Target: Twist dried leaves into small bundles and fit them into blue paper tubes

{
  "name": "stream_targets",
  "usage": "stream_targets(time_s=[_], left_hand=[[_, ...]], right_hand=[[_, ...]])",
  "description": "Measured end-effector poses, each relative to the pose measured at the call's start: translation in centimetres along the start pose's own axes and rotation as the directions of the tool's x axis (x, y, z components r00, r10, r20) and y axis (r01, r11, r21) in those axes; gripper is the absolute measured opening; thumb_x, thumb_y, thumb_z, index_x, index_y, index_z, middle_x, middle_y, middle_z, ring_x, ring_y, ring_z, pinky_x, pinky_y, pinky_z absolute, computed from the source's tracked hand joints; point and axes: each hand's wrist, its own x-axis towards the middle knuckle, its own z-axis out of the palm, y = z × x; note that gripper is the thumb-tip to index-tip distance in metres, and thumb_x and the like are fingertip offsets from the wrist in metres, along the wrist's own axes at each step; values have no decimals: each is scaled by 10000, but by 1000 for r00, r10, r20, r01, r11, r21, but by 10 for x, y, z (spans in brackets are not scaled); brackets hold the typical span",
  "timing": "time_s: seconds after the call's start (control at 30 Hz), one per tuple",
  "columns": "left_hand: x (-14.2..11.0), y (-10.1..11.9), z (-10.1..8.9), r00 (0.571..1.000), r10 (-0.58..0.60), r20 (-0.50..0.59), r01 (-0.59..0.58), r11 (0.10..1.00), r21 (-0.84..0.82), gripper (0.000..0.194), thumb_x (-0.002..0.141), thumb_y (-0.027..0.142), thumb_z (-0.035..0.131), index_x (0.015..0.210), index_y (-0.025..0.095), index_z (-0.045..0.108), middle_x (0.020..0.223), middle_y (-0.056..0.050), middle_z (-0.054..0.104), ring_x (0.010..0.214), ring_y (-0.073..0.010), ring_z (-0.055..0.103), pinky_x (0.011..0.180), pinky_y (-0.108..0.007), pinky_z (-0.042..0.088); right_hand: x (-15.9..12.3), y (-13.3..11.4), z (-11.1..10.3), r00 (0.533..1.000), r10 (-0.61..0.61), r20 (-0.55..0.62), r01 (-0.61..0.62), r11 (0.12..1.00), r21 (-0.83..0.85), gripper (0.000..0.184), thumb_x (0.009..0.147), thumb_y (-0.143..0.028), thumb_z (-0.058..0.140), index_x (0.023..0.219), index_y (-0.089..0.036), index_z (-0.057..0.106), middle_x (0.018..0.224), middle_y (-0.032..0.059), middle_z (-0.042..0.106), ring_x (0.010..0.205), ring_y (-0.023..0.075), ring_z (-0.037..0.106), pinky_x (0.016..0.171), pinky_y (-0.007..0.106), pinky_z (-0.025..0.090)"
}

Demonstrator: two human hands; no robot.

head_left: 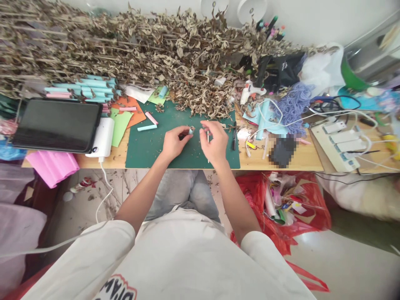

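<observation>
My left hand (173, 143) is closed on a small light-blue paper roll (191, 130), held end-on over the green cutting mat (146, 146). My right hand (214, 141) pinches a thin white stick (208, 146) that points down toward the mat's front edge. Both hands hover close together at the mat's middle. A pink paper roll (151, 118) and a light-blue paper roll (146, 128) lie on the mat to the left. Crumbled dry leaves (200, 98) spill onto the mat's far edge.
A long heap of dried leafy branches (103, 46) fills the back of the desk. A tablet (56, 124) and white power bank (102, 136) sit left, a stack of paper rolls (90, 88) behind. Glue gun (251, 91), power strip (340, 143) and cables lie right. A red bag (281, 208) stands below.
</observation>
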Motion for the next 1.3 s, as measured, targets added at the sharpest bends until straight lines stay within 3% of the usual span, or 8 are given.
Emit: stream_targets(time_s=[0.2,0.4,0.6,0.8,0.93,1.07,1.2,1.3], left_hand=[[0,-1,1,1000,-21,-21,21,1000,2,176,833,252,720,1002,201,731,909,-40,763,812,-177,710,793,-305,571],[0,1,0,1000,-22,-18,22,1000,-7,175,841,254,711,1005,198,730,915,-39,765,823,-175,713,808,-305,575],[0,2,0,1000,-20,-15,20,1000,-7,166,835,244,718,995,200,727,918,-38,764,825,-176,713,806,-304,572],[0,0,1,1000,-15,-19,15,1000,7,162,836,239,717,993,197,725,917,-39,764,828,-175,711,809,-304,569],[-1,0,1,1000,-14,-16,14,1000,-2,168,834,236,715,998,201,725,919,-35,764,831,-172,713,807,-299,564],[-1,1,1,1000,-17,-15,17,1000,-9,164,829,230,716,989,199,726,915,-34,764,825,-171,711,805,-295,561],[-1,2,0,1000,-21,-12,21,1000,-4,166,828,224,716,992,201,726,915,-30,763,822,-169,708,799,-290,557],[-1,1,1,1000,-17,-14,17,1000,3,164,829,222,720,991,198,725,908,-28,761,816,-166,706,796,-285,556]], right_hand=[[-9,22,-13,937,339,89,-286,887,-362,203,906,-330,568,965,-199,711,905,98,725,813,244,673,746,362,531],[-9,16,-5,904,407,128,-274,783,-559,186,918,-228,526,935,-153,695,909,189,725,809,299,712,705,396,533],[2,10,-7,899,411,153,-277,802,-529,229,936,-333,532,975,-160,677,962,192,729,869,331,722,734,429,550],[8,7,-6,878,442,183,-267,771,-578,179,893,-200,525,933,-125,682,927,225,724,868,357,724,727,438,545],[9,5,-19,915,377,144,-277,846,-456,165,895,-216,515,896,-151,667,889,166,733,864,295,716,786,404,541],[9,9,-23,951,305,46,-302,951,-61,143,898,-268,519,926,-184,630,795,52,713,754,204,711,776,351,565],[8,9,-12,932,352,-81,-295,872,390,162,904,-325,521,1014,-217,568,795,-5,677,642,143,697,656,297,594],[5,5,-3,921,344,-182,-200,820,536,131,911,-359,543,960,-237,545,824,-12,663,673,132,713,654,288,616]])
